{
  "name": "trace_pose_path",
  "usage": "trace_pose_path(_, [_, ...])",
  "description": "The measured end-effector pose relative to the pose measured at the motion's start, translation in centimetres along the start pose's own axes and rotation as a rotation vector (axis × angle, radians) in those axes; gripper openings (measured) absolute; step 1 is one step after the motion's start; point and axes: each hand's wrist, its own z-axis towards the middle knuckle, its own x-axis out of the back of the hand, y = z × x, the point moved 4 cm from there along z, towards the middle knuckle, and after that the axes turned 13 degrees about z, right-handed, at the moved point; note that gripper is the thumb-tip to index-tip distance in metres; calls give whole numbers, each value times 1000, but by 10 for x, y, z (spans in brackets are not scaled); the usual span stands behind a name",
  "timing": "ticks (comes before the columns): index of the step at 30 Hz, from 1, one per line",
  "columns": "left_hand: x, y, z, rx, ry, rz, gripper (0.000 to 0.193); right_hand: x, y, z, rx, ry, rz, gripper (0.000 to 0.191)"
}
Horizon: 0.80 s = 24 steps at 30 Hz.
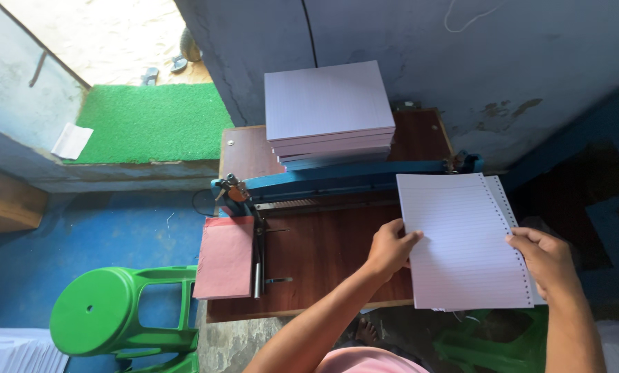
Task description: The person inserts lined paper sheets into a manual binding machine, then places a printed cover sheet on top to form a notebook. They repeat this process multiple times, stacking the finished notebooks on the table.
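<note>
Paper, a thin ruled sheaf with a punched right edge, sits right of frame centre over the wooden table, probably light and floppy, so left hand and right hand pinch opposite side edges.

Hidden and cut-off parts

The green stool runs off the bottom edge; the white paper pile is clipped at the corner — the left hand covers the ruled sheets' edge.
</note>
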Motion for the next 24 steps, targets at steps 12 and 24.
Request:
trace_pose_path(12, [-26,-4,24,88,40,139,46,16,15,17,59,76,-312,31])
trace_pose_path(24, [-24,0,14,83,77,204,13,19,22,20,60,54,-276,31])
